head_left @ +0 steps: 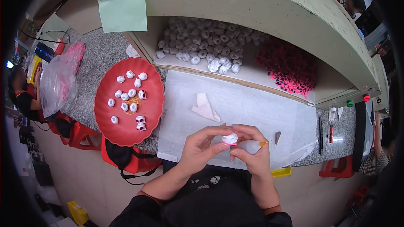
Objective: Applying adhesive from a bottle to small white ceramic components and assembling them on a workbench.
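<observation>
Left hand (204, 145) pinching small pink-edged round white piece (230, 138); right hand (255, 149) gripping translucent white orange-tipped bottle (249, 146) just beside it. Beyond hands, folded white cloth (204, 108). Left of hands, red scalloped round tray (126, 133). Farther ahead, rightward, small pink-and-black heap (290, 69).

In the lower centre of the frame, the hands meet: the left hand (197, 149) pinches a white piece with a pink edge (230, 138), and the right hand (257, 155) holds a bottle with an orange tip (250, 146). At left, a red scalloped plate (106, 122) carries small white pieces (125, 96). Piles of white pieces (202, 38) and pink-and-black pieces (290, 65) fill the upper-centre shelf (248, 78).
</observation>
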`<state>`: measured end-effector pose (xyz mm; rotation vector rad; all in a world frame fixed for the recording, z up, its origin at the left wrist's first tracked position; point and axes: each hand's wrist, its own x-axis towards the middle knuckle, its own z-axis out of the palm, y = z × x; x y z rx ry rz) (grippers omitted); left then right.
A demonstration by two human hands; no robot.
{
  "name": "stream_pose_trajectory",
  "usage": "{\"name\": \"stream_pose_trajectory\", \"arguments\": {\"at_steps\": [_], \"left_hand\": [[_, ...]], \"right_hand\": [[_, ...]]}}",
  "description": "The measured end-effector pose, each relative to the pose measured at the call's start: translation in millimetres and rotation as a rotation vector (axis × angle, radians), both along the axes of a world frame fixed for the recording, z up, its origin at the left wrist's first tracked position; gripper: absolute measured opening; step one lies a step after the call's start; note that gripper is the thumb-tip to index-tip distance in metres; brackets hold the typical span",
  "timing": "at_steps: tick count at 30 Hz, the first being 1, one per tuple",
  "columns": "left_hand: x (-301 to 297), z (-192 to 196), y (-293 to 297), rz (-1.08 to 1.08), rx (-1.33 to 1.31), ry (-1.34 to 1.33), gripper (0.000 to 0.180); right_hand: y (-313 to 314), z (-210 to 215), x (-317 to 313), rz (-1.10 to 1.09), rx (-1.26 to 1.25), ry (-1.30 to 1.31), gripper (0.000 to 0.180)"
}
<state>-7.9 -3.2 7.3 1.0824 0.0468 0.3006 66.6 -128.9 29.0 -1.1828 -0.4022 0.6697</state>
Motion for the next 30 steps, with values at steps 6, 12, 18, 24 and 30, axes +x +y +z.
{"name": "stream_pose_trajectory", "arguments": {"at_steps": [6,12,18,24,30], "left_hand": [[3,-4,0,-0.009,0.124,-0.052,0.022],[3,-5,-4,0.008,0.093,-0.042,0.02],[4,-4,-2,-0.002,0.146,-0.077,0.017],[6,-3,-1,-0.052,0.14,-0.042,0.02],[5,-2,-6,0.019,0.176,-0.072,0.022]], "right_hand": [[-4,-10,0,-0.003,0.08,0.084,0.023],[-6,-11,-1,-0.02,0.112,0.083,0.022],[-9,-12,-1,0.0,0.104,0.07,0.021],[-10,-14,-3,-0.039,0.134,0.094,0.021],[-10,-11,-1,-0.017,0.102,0.085,0.022]]}}
